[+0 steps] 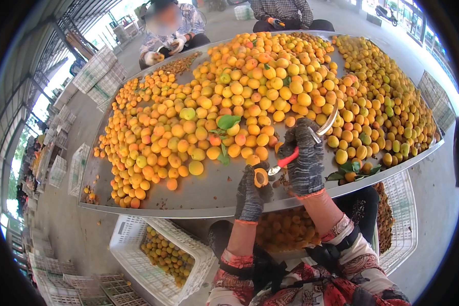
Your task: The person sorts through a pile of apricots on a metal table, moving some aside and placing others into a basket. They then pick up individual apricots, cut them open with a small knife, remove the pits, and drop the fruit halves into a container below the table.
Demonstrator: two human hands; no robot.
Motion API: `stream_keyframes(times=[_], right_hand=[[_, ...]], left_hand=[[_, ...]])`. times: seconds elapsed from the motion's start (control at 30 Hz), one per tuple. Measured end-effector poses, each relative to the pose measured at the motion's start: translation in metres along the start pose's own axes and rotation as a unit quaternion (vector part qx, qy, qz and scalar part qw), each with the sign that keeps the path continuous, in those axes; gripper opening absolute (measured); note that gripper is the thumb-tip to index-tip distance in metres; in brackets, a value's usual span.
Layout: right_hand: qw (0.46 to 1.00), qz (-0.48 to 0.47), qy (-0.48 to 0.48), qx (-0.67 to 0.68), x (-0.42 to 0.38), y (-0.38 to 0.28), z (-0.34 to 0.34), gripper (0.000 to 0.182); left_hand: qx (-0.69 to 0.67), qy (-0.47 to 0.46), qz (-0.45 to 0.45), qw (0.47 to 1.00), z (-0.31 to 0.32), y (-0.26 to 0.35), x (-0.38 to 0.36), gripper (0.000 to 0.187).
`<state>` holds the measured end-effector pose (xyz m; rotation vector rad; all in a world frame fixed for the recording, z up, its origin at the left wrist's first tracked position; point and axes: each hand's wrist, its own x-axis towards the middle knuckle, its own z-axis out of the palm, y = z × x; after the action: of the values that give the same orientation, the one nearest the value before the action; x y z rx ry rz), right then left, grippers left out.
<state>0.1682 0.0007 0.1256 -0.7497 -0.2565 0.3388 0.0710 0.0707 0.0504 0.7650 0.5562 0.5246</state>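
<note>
My left hand, in a dark knit glove with an orange cuff, is closed around a cut apricot whose hollow orange inside faces up. My right hand, gloved the same way, grips a red-handled pitting tool. The tool's small metal tip points at the cut apricot, just to its right. From the other side of that fist sticks a curved metal blade; whether it belongs to the same tool is hidden. Both hands are above the near edge of a metal table heaped with whole apricots.
A white crate holding apricots stands below left. Under my arms is a container of apricot halves; another crate is at right. Two people sit across the table. Leaves lie among the fruit.
</note>
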Motion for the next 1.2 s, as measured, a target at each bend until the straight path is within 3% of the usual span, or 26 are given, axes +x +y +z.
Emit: stream_keyframes(times=[0.1, 0.23, 0.33, 0.4, 0.53, 0.6, 0.63, 0.73, 0.83, 0.9, 0.93, 1.0, 1.03, 1.07, 1.1, 1.13, 1.2], right_hand=[[1.000, 0.008, 0.018, -0.006, 0.001, 0.017, 0.002, 0.023], [0.999, -0.024, -0.014, -0.027, -0.004, 0.025, 0.003, 0.024], [0.997, -0.026, -0.051, -0.054, -0.005, 0.029, 0.000, 0.023], [0.999, 0.006, -0.022, -0.024, -0.006, 0.030, 0.002, 0.019], [0.991, 0.089, -0.010, 0.103, 0.004, 0.043, -0.010, 0.015], [0.957, 0.155, 0.157, 0.186, 0.010, 0.055, -0.012, 0.012], [0.957, 0.157, 0.157, 0.187, 0.011, 0.059, -0.015, 0.012], [0.959, 0.168, 0.131, 0.189, 0.013, 0.064, -0.021, 0.012], [0.968, 0.159, 0.069, 0.181, 0.024, 0.058, -0.021, 0.015], [0.990, 0.124, 0.049, 0.047, 0.032, 0.048, -0.023, 0.014], [0.990, 0.125, 0.048, 0.047, 0.031, 0.041, -0.022, 0.014], [0.966, 0.175, -0.058, -0.183, 0.029, 0.028, -0.022, 0.015], [0.963, 0.134, -0.193, -0.132, 0.032, 0.036, -0.024, 0.021], [0.963, 0.134, -0.192, -0.133, 0.025, 0.036, -0.031, 0.021], [0.859, -0.032, -0.342, -0.379, 0.015, 0.035, -0.037, 0.026], [0.652, -0.193, -0.449, -0.580, 0.006, 0.031, -0.035, 0.032], [0.654, -0.169, -0.444, -0.588, -0.002, 0.035, -0.043, 0.035]], left_hand=[[0.051, -0.001, -0.023, 0.998, 0.001, 0.006, -0.004, 0.046], [0.015, 0.048, -0.021, 0.998, 0.005, 0.003, -0.002, 0.038], [0.078, 0.048, 0.038, 0.995, -0.004, -0.011, 0.006, 0.038], [0.198, 0.055, 0.133, 0.970, -0.015, -0.024, 0.015, 0.039], [0.125, 0.077, 0.067, 0.987, -0.009, -0.020, 0.013, 0.044], [0.110, 0.087, -0.011, 0.990, -0.004, -0.010, 0.014, 0.047], [0.111, 0.089, -0.010, 0.990, -0.003, -0.008, 0.016, 0.047], [0.093, 0.148, -0.004, 0.985, -0.001, -0.003, 0.018, 0.049], [0.054, 0.164, -0.065, 0.983, 0.007, 0.010, 0.016, 0.047], [0.021, 0.206, -0.042, 0.978, 0.011, 0.008, 0.019, 0.047], [0.019, 0.206, -0.042, 0.977, 0.009, 0.006, 0.021, 0.047], [-0.011, 0.180, -0.041, 0.983, 0.005, 0.001, 0.024, 0.048], [-0.012, 0.179, -0.042, 0.983, 0.005, 0.002, 0.024, 0.048], [-0.027, 0.196, -0.055, 0.979, 0.006, 0.003, 0.023, 0.047], [-0.040, 0.210, -0.068, 0.974, 0.008, 0.005, 0.022, 0.047], [-0.039, 0.208, -0.067, 0.975, 0.013, 0.007, 0.020, 0.047], [-0.117, 0.156, -0.069, 0.978, 0.022, 0.012, 0.012, 0.048]])
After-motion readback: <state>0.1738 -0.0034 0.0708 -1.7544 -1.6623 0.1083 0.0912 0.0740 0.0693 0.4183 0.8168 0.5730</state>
